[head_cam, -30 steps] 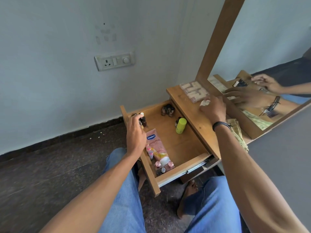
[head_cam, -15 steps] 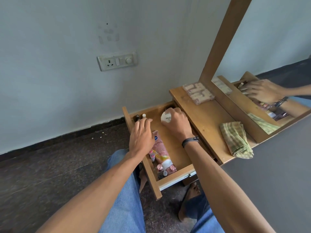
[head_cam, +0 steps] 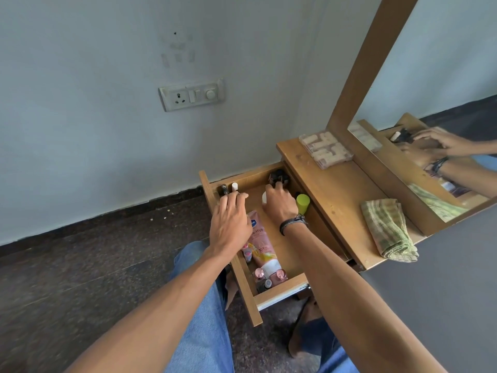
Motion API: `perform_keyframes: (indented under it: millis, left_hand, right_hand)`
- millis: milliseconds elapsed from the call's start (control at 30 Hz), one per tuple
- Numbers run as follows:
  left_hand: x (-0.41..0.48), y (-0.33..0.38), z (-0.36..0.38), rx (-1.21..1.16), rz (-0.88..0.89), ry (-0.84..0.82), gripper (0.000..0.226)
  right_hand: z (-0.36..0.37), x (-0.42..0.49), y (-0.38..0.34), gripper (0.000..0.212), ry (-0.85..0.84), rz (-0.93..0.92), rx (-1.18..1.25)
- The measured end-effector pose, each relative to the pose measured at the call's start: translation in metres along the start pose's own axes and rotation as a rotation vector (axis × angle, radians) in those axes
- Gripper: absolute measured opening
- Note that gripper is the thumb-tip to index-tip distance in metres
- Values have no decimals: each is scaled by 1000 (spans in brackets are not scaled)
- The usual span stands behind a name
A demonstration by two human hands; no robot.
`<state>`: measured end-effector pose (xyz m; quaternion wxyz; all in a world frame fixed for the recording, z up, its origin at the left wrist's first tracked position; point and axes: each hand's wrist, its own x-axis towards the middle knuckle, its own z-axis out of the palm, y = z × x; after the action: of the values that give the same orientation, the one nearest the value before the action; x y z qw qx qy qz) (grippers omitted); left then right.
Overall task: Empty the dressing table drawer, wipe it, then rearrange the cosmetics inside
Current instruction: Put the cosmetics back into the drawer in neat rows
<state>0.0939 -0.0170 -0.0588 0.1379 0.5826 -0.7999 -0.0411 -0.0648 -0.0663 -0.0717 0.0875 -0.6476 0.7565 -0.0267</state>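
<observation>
Dark speckled floor [head_cam: 80, 265] meets a pale wall carrying a switch plate [head_cam: 191, 95]. Your left hand [head_cam: 231, 224] reaches over the open drawer [head_cam: 279, 293], fingers nearly straight, tips at two upright tubes [head_cam: 234, 187]. Your right hand [head_cam: 279, 204] curls round a white jar [head_cam: 264, 197] inside the drawer. A folded cloth [head_cam: 387, 230] lies on the tabletop [head_cam: 330, 189].

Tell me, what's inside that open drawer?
Visible in the drawer: pink tube, lime-green bottle, small pink-capped bottles, two sticks, dark bottles. The left hand and right hand cover the middle; the right holds a mostly hidden white container.
</observation>
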Motion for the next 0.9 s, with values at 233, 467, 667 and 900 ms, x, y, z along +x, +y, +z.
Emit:
perform_keyframes:
  millis: [233, 467, 667, 900]
  left_hand:
    - [1, 2, 2, 130, 49, 2, 40]
    - [1, 2, 3, 129, 55, 13, 39]
    - [2, 3, 2, 120, 35, -22, 42]
    - [2, 3, 0, 98, 35, -45, 48]
  right_hand:
    - [-42, -8, -1, 15, 235, -46, 173]
    - [-111, 23, 72, 48, 436, 313, 295]
    - [-105, 38, 116, 77, 217, 345, 243]
    - [-117, 42, 113, 89, 132, 399, 285]
